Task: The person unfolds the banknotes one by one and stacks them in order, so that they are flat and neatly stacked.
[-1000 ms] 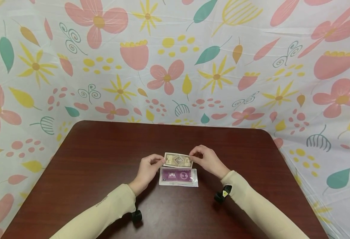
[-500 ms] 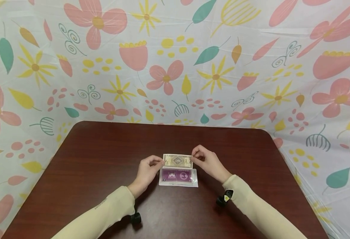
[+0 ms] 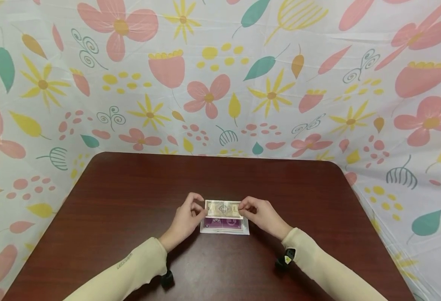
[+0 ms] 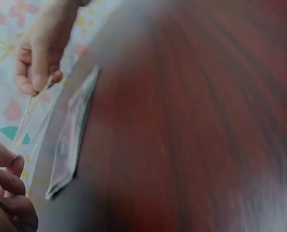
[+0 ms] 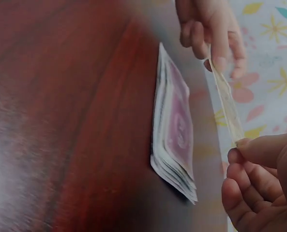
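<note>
A yellowish-brown banknote (image 3: 223, 209) is stretched between both hands above a small stack of banknotes. My left hand (image 3: 184, 219) pinches its left end between thumb and finger, while my right hand (image 3: 265, 215) pinches the right end. Beneath it, on the table, lies the stack with a purple banknote (image 3: 224, 224) on top. In the head view the held note overlaps the upper part of that purple note. From the right wrist view the stack (image 5: 172, 130) shows several layered edges, and the held banknote (image 5: 226, 106) is apart from it, seen nearly edge-on.
The dark reddish-brown table (image 3: 137, 188) has rounded far corners. Behind and beside it hangs a white cloth (image 3: 212, 50) printed with pink, yellow and green flowers and leaves. A small black device (image 3: 286, 259) is strapped at the right wrist, and another black device (image 3: 167, 279) at the left.
Both hands have brought the yellowish-brown banknote nearer the person, so it now covers the upper part of the purple note. The stack has stayed in place.
</note>
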### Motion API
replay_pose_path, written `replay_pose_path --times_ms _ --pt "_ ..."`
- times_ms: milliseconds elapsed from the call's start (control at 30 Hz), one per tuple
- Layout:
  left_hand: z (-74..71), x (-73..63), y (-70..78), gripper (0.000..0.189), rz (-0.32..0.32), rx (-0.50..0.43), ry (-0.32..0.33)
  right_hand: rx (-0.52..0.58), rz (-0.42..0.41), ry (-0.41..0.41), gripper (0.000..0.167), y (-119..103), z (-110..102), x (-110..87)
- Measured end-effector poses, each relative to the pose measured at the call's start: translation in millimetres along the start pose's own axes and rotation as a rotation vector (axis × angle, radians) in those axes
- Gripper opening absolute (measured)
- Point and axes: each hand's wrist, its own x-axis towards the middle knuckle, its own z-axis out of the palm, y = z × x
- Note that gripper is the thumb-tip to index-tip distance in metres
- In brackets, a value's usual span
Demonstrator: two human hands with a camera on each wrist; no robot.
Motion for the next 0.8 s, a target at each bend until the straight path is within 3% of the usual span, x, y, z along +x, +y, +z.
replay_pose_path --times_ms 100,200,600,800 --pt "-1.5 -1.8 0.4 0.014 0.088 0.117 -0.04 -0.018 0.0 -0.027 0.009 0.6 3.1 -2.7" --pt "-1.3 -3.0 0.4 0.011 0.135 0.193 -0.074 -0.033 -0.001 -0.036 0.009 0.9 6.0 -4.8" --pt "-2.3 -13.1 -5.6 0.01 0.176 0.415 -0.125 -0.054 0.016 -0.129 0.007 -5.6 19.4 -10.2" --pt "-3.6 -14.4 -4.6 0.009 0.186 0.479 -0.145 -0.085 -0.029 -0.134 0.008 -9.2 22.7 -10.2"
